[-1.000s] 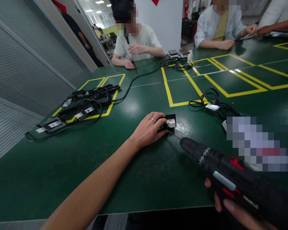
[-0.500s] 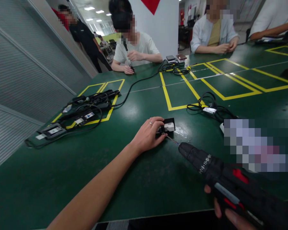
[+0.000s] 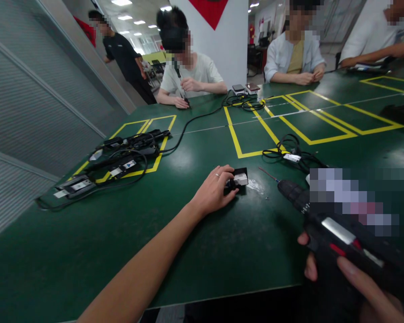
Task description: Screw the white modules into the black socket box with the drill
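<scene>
**Drill bit lifted clear of the black part**

Since the earlier frames the cordless drill [image 3: 343,233] has swung away to the right: its thin bit [image 3: 268,175], which had been pressed against the small black part with a white label [image 3: 239,179], now points up and left in the air, apart from the part. Nothing else on the desk has shifted, though the view has tipped up a little.

The left hand [image 3: 215,190] reaches across the green desk [image 3: 87,251] from the near edge and is closed on the black part, thumb and fingertips pinching its left side, a ring on one finger. The part sits on the desk surface about midway along, just inside the near end of a yellow taped rectangle [image 3: 237,143]. A pale scuffed patch on the desk lies just right of the part.

The right hand [image 3: 343,278] is wrapped around the drill's grip at the near right edge, fingers curled under the black and red body.

Beyond the drill a coil of black cable with a white tag [image 3: 291,154] lies on the yellow line. Toward the left edge, several black power adapters with leads [image 3: 117,154] are spread in another yellow box. At the far edge three seated people work, and another person stands beyond the far left corner.
</scene>
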{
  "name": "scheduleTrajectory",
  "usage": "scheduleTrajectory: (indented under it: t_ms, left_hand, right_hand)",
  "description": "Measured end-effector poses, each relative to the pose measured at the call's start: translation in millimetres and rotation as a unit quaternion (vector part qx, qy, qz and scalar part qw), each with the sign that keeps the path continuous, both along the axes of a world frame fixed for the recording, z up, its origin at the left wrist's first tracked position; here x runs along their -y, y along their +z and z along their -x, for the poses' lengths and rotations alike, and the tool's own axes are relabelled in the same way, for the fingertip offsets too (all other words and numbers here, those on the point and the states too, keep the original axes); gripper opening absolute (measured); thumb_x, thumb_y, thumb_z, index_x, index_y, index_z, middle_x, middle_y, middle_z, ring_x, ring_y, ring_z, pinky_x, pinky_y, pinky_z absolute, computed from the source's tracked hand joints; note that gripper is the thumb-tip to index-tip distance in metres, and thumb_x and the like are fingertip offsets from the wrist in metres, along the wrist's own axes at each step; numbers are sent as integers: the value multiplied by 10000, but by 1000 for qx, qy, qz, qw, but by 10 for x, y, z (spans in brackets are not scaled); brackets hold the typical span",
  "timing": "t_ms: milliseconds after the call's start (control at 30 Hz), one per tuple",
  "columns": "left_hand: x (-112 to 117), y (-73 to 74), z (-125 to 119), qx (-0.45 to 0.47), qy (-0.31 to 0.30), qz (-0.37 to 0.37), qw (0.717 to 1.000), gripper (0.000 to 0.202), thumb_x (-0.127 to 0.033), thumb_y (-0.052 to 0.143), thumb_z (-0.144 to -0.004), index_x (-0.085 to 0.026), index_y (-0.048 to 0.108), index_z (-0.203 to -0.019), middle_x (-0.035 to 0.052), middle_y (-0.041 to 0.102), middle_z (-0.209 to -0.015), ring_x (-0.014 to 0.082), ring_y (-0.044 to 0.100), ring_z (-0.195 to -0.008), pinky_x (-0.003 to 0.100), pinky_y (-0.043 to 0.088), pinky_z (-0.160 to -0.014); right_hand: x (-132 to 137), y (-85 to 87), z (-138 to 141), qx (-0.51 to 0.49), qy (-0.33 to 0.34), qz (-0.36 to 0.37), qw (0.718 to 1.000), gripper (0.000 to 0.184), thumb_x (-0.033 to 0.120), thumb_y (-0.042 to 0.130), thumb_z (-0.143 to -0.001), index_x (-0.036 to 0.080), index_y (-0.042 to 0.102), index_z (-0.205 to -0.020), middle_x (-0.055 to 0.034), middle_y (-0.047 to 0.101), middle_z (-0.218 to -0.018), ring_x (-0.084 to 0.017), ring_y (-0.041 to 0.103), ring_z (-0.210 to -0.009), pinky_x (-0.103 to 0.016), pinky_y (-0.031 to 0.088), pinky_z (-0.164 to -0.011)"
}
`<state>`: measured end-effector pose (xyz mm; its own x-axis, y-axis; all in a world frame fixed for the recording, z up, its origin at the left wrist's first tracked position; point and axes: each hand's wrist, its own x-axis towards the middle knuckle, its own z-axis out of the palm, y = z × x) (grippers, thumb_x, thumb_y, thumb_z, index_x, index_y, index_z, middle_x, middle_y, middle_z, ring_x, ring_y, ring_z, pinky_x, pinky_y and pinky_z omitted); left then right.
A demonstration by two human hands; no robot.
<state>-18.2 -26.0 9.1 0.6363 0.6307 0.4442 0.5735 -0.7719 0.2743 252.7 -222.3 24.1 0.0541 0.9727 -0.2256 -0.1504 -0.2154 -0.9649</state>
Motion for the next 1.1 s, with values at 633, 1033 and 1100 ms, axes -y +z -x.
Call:
scheduleTrajectory:
  t_ms: [633,1033,1100]
  left_hand:
    - [-6,-24,27,21,32,-58,998,330,-305,572,-850,-170,445,-1123,105,579,-1115,219,550,-1089,432,437,-999]
    - [6,-22,24,11,28,-17,999,328,-321,546,-869,-175,440,-1142,109,549,-1160,239,516,-1133,416,443,-987]
    - [3,-21,25,10,29,-15,999,323,-323,547,-869,-176,442,-1137,108,549,-1157,239,517,-1127,415,446,-979]
  right_hand:
    - [-489,158,822,-215,-185,45,958,440,340,651,-821,216,570,-1235,-64,664,-1163,-251,618,-1067,-439,388,-1035]
    - [-395,215,905,-256,-181,113,943,612,346,694,-793,259,465,-1353,-85,737,-1127,-268,668,-1063,-467,380,-1052]
    - [-402,179,915,-268,-183,131,937,629,355,691,-792,216,462,-1361,-107,759,-1068,-269,681,-1037,-454,402,-1036]
